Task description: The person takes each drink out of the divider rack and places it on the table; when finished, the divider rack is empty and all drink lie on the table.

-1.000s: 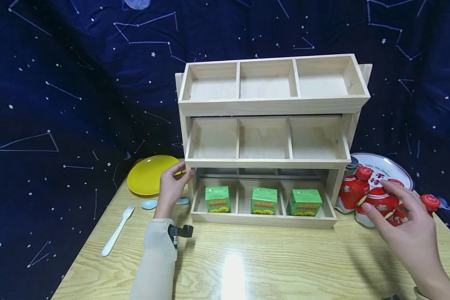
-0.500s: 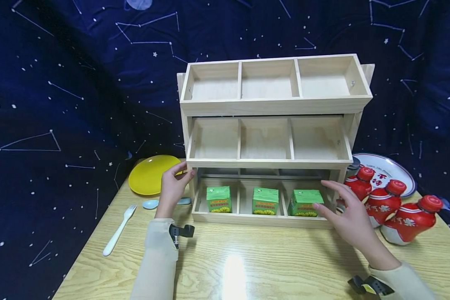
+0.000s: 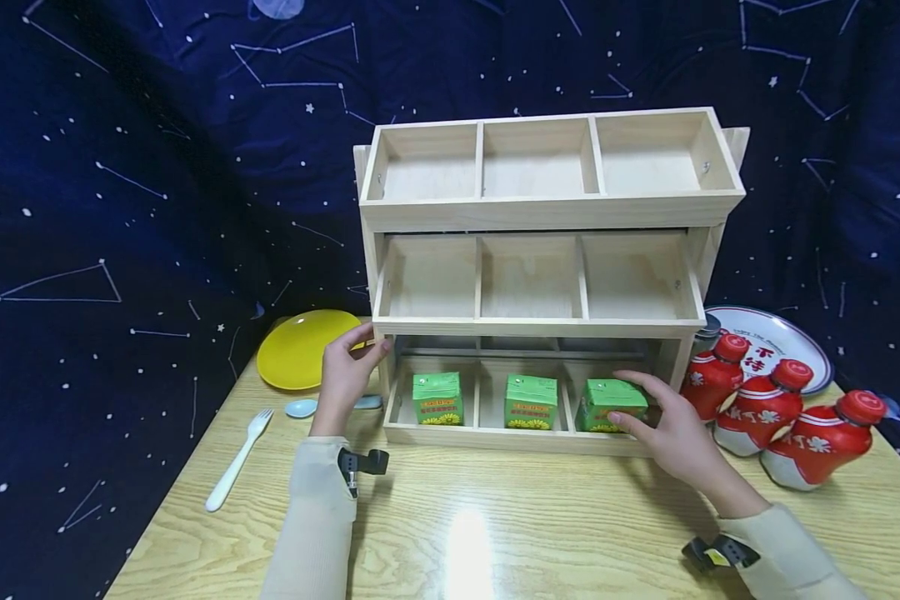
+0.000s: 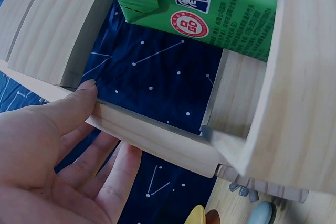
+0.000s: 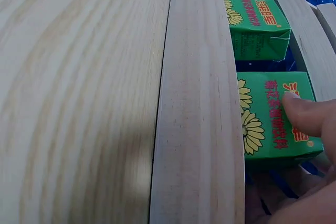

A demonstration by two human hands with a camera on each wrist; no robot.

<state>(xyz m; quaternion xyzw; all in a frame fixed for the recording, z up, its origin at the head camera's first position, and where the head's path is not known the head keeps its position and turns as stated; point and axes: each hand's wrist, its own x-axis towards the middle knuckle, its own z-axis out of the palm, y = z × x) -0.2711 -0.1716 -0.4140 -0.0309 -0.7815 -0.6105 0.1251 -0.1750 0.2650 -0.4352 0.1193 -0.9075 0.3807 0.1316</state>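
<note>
A three-tier wooden shelf rack (image 3: 547, 214) stands on the table, each tier split into three compartments. Green drink cartons sit in the bottom tier: a left one (image 3: 438, 398), a middle one (image 3: 531, 402) and a right one (image 3: 606, 398). My right hand (image 3: 678, 437) holds the right carton, thumb on its printed front; the right wrist view shows the thumb (image 5: 307, 114) there and fingers partly hidden past its side. At the rack's left side, my left hand (image 3: 347, 375) grips the wooden upright (image 4: 152, 135), thumb on one side and fingers on the other.
Three red-capped bottles, the nearest bottle (image 3: 821, 442) tilted, lie right of the rack before a white plate (image 3: 802, 346). To the left are a yellow plate (image 3: 292, 354), a white fork (image 3: 238, 462) and a blue-handled utensil (image 3: 300, 408). A dark starry cloth (image 3: 157, 208) hangs behind.
My right hand has moved left from the red bottles to the right green carton and taken hold of it. My left hand has stayed on the rack's upright.
</note>
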